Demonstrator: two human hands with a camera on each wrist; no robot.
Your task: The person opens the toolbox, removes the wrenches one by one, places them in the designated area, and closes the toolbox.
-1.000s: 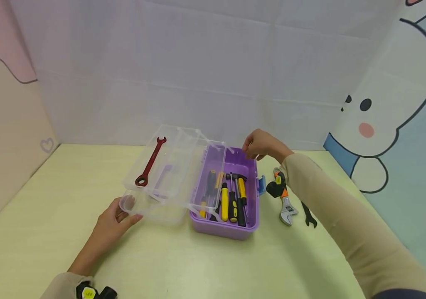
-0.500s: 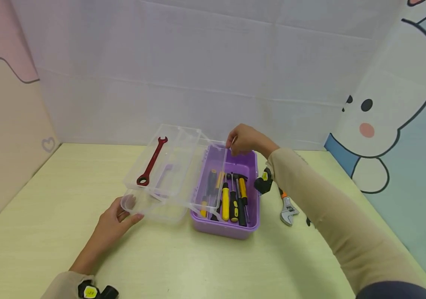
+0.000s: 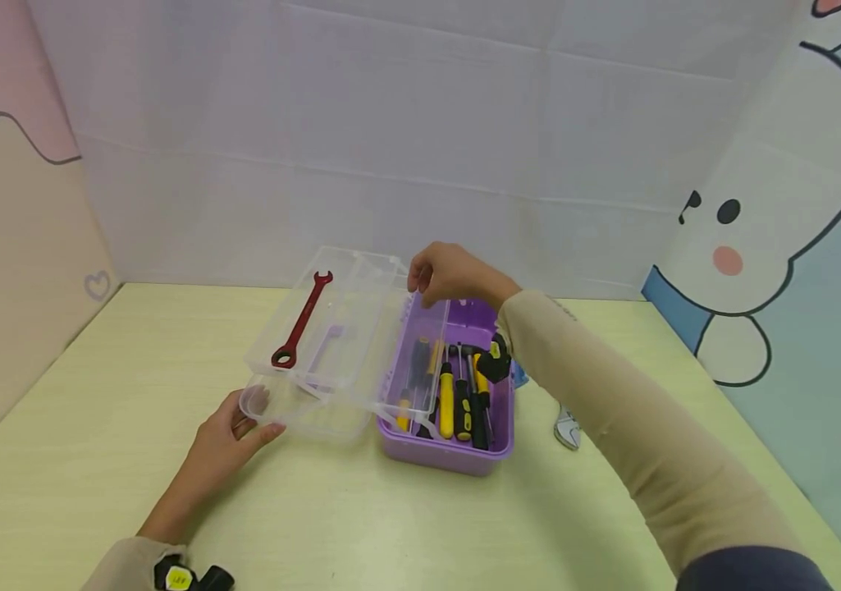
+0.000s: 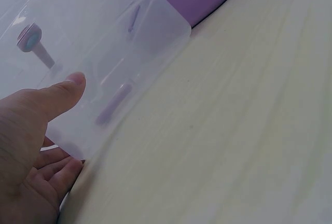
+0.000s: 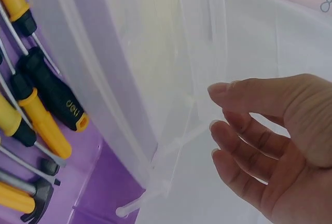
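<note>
My left hand (image 3: 224, 439) grips the near left corner of the clear plastic lid (image 3: 349, 423), thumb on top and fingers underneath. The lid is swung out to the left of the purple toolbox (image 3: 438, 461). Above it, a clear tray (image 3: 361, 328) spreads out, partly over the box, with a red combination wrench (image 3: 303, 318) in it. My right hand (image 3: 453, 273) is over the box's far end, beside the tray's far edge. In the right wrist view its thumb and loosely bent fingers (image 5: 249, 172) are apart, with nothing between them.
Inside the box lie several screwdrivers (image 3: 446, 402) and a hammer, some seen through clear plastic. On the table right of the box, an adjustable wrench (image 3: 568, 430) shows partly beneath the right sleeve (image 3: 612, 410). A white cloth wall (image 3: 302, 189) stands behind.
My right hand has moved left along the box's far end toward the clear tray. Its sleeve now covers more of the adjustable wrench and hides the dark wrench. My left hand has stayed on the lid.
</note>
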